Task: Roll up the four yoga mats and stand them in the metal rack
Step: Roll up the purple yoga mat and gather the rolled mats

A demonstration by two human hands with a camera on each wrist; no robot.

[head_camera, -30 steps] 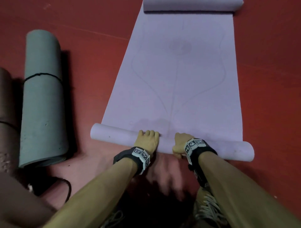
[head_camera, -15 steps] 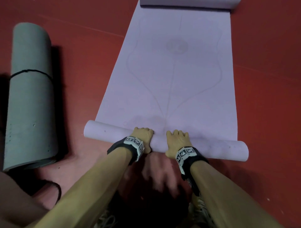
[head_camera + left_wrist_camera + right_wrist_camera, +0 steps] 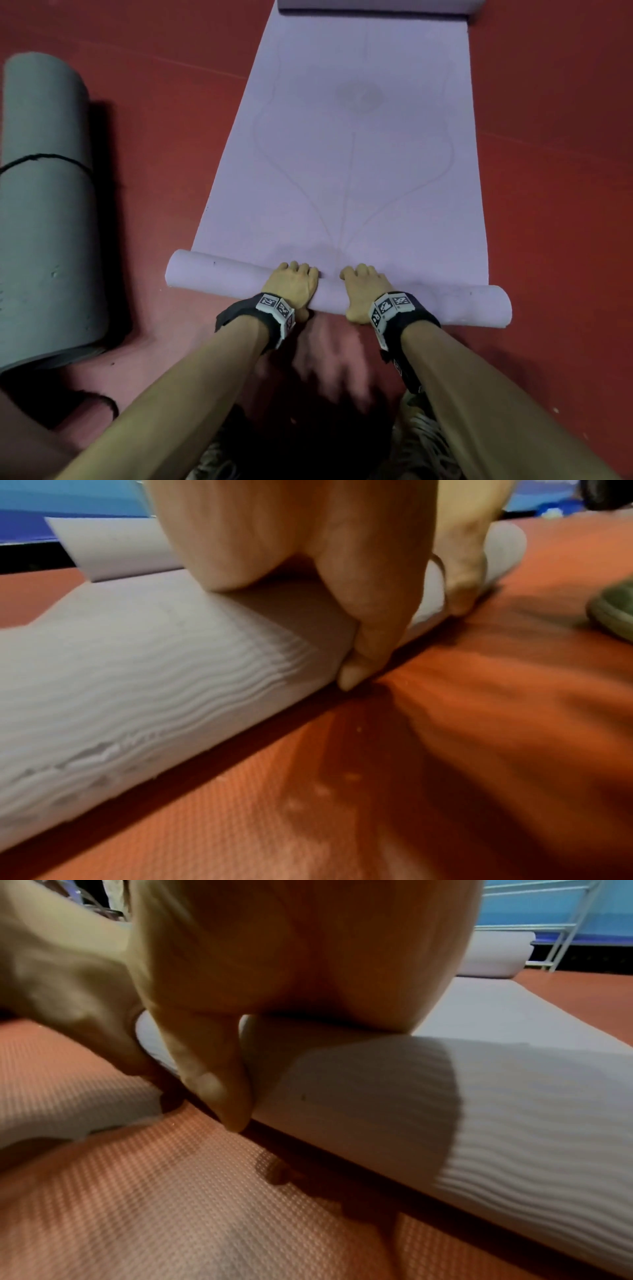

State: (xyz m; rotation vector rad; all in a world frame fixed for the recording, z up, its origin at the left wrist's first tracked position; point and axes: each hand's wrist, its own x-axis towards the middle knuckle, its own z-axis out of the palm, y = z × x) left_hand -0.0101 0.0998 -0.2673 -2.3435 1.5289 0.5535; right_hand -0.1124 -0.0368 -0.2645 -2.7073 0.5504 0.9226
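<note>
The red floor (image 3: 548, 205) is filling the head view. The lilac yoga mat (image 3: 352, 154) is lying flat on it, stretching from centre toward 12 o'clock, its far end curled at the top edge and its near end wound into a roll (image 3: 219, 274) lying across the frame just below centre. A grey rolled mat (image 3: 44, 212), bound by a black band (image 3: 44, 159), is lying at 9 o'clock, well apart from the lilac one. The left hand (image 3: 294, 284) and right hand (image 3: 363, 291) are sitting side by side on the roll's middle, each curled over it, fingers across the top and thumbs at the near side against the floor. A metal rack (image 3: 565, 934) is showing at 2 o'clock in the right wrist view, beyond the mat's far end.
</note>
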